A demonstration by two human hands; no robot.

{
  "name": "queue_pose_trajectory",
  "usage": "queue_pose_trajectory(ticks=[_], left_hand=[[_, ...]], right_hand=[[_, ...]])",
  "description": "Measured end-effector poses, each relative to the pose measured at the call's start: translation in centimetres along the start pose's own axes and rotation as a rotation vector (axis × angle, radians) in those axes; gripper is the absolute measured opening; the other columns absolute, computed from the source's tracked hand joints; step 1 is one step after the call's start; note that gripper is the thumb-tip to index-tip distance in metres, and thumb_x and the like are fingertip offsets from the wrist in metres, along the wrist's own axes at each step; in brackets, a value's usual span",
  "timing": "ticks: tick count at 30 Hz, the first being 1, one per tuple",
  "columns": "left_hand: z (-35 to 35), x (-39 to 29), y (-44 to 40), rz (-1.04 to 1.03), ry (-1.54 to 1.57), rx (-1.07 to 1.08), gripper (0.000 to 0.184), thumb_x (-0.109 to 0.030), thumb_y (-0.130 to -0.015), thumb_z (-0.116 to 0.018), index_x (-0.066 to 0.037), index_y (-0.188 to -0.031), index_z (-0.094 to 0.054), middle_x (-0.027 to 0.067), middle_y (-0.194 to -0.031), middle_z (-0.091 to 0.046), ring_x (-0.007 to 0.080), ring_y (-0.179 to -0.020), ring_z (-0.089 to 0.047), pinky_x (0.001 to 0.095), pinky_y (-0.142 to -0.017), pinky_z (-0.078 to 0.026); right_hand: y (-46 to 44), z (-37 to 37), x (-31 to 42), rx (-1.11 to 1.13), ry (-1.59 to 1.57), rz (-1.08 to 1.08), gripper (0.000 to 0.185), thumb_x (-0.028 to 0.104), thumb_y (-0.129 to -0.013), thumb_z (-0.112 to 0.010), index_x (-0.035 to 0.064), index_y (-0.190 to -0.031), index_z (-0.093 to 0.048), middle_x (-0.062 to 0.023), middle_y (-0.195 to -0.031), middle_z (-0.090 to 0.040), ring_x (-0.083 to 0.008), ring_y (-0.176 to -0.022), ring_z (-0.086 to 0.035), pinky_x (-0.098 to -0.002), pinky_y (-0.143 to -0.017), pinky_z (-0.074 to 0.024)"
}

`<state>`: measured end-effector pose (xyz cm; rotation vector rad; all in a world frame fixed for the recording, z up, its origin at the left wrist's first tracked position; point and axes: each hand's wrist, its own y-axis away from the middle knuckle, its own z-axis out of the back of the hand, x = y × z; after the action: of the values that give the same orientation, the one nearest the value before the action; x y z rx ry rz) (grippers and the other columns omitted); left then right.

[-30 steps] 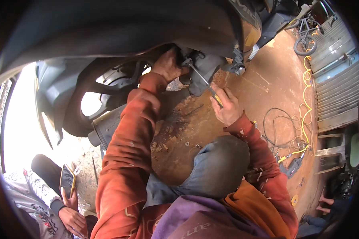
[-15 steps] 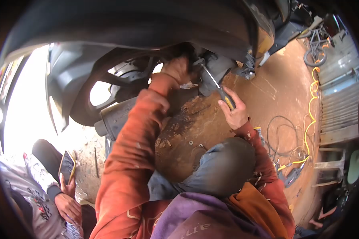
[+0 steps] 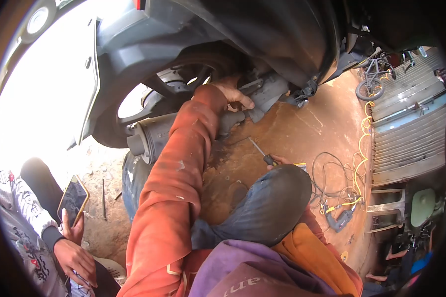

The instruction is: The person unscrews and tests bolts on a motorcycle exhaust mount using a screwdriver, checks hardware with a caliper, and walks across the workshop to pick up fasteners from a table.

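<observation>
My left hand [image 3: 232, 95] reaches under the dark body of a motorbike [image 3: 282, 39], beside the rear wheel [image 3: 161, 91] and a grey engine casing [image 3: 270, 94]. Its thumb and a finger show near the casing; whatever the fingers hold, if anything, is hidden. Low beside my right knee, my right hand [image 3: 281, 160] is wrapped round the handle of a screwdriver [image 3: 262, 152], its shaft pointing up and left, away from the motorbike. The knee covers most of that hand. Below the wheel lies the exhaust [image 3: 151, 136].
At the lower left another person's hands [image 3: 74, 247] are near a phone [image 3: 73, 200]. A power drill [image 3: 339, 219], cables and a yellow coiled hose [image 3: 364, 148] lie on the right. A small bicycle [image 3: 371, 84] stands beyond, by a corrugated metal sheet [image 3: 411, 158].
My right hand has drawn the screwdriver down from the engine area to beside my knee. My left hand has shifted toward the casing, and the view has tilted.
</observation>
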<state>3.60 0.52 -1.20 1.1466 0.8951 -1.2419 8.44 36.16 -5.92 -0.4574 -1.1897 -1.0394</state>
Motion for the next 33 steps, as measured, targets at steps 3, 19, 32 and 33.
queue_pose_trajectory(ticks=[3, 19, 32, 33], left_hand=[[0.1, -0.4, -1.4, 0.081, 0.374, 0.119, 0.065, -0.019, -0.068, -0.086, 0.001, -0.120, -0.053, 0.0132, -0.090, -0.066, 0.0191, -0.071, -0.064, 0.0339, -0.060, -0.052], [-0.1, 0.8, -3.6, 0.155, 0.346, 0.133, 0.028, -0.024, -0.075, -0.076, -0.002, -0.091, -0.068, 0.0097, -0.078, -0.068, 0.0154, -0.059, -0.062, 0.0270, -0.052, -0.052], [-1.6, -0.8, -3.0, -0.217, -0.459, -0.337, 0.063, -0.034, -0.071, -0.078, 0.001, -0.119, -0.059, 0.0205, -0.112, -0.064, 0.0363, -0.110, -0.059, 0.0434, -0.094, -0.047], [-1.7, -0.9, -3.3, -0.203, -0.543, -0.378, 0.060, -0.035, -0.072, -0.078, 0.001, -0.117, -0.060, 0.0202, -0.110, -0.065, 0.0341, -0.107, -0.061, 0.0424, -0.092, -0.048]], right_hand=[[-0.5, 0.8, -1.0, 0.012, 0.091, 0.063, 0.046, 0.009, -0.087, -0.069, -0.0014, -0.130, -0.055, -0.0033, -0.100, -0.065, -0.0070, -0.087, -0.060, -0.0207, -0.077, -0.0473], [1.2, -1.3, 3.8, 0.078, -0.009, -0.158, 0.049, 0.012, -0.086, -0.073, -0.0023, -0.129, -0.055, -0.0061, -0.112, -0.064, -0.0084, -0.093, -0.060, -0.0214, -0.080, -0.0473], [-7.0, 0.6, 5.5, -0.303, 0.115, 0.464, 0.041, 0.006, -0.088, -0.069, -0.0024, -0.126, -0.057, -0.0078, -0.111, -0.066, -0.0114, -0.099, -0.062, -0.0240, -0.087, -0.0479], [-7.8, 0.6, 5.2, -0.283, 0.109, 0.481, 0.041, 0.008, -0.088, -0.069, -0.0020, -0.126, -0.057, -0.0097, -0.113, -0.065, -0.0135, -0.103, -0.061, -0.0258, -0.090, -0.0469]])
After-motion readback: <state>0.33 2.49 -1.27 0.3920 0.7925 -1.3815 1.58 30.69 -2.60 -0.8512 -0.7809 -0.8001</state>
